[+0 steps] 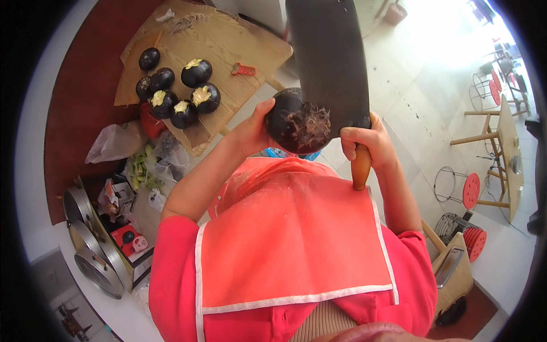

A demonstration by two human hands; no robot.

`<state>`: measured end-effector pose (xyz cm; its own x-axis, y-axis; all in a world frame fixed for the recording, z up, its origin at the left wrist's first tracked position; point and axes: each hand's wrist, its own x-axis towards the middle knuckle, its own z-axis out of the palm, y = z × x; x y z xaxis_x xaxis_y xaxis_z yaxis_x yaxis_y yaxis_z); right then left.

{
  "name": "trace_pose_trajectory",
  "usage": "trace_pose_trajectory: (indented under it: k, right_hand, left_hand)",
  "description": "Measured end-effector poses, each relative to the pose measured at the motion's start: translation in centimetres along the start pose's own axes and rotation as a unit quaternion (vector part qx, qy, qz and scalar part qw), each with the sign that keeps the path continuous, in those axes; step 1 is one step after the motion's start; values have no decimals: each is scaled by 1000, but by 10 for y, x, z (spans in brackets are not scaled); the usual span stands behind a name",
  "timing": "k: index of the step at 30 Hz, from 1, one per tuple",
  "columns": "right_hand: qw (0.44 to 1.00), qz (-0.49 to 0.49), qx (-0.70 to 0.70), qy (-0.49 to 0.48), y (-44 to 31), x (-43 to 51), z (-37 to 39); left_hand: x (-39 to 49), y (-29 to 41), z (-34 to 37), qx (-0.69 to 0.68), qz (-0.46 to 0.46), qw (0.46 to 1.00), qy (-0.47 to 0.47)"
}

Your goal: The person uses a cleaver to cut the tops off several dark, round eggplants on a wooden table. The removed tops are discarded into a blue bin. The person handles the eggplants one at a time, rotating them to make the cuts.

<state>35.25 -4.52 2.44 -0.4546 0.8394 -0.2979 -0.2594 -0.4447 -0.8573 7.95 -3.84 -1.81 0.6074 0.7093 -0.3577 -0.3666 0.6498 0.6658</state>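
Note:
My left hand [253,130] holds a round dark eggplant [284,122] in front of my chest, its frayed brown stem end turned to the right. In my right hand [371,142] is a large cleaver [335,64], gripped where the wooden handle [361,169] meets the blade. The wide dark blade points up and away from me, its left edge right beside the eggplant's stem end. Whether the edge is cutting in cannot be told. On the wooden table [252,45] at the left lie several more round eggplants [196,73], some with pale cut tops, and a red peeler [244,69].
Plastic bags [117,143] and green vegetable trimmings [143,166] sit low at the left, above round metal lids [98,271]. Red-seated stools [471,191] and a wooden table [508,158] stand at the right on the tiled floor [406,149]. I wear a red apron [295,239].

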Motion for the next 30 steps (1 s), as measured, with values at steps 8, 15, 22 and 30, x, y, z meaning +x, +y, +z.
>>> trace_pose_trajectory:
  k: [8, 15, 22, 30]
  right_hand:
    - [996, -47, -67, 47, 10, 4, -5]
    - [998, -11, 46, 40, 17, 16, -4]
    - [997, -12, 72, 5, 16, 30, 1]
    - [999, 25, 43, -6, 7, 34, -7]
  left_hand:
    - [-3, -12, 5, -12, -24, 998, 56]
    - [-7, -10, -14, 12, 64, 996, -60]
    - [-7, -15, -9, 63, 128, 990, 7]
    - [5, -21, -17, -53, 54, 997, -18]
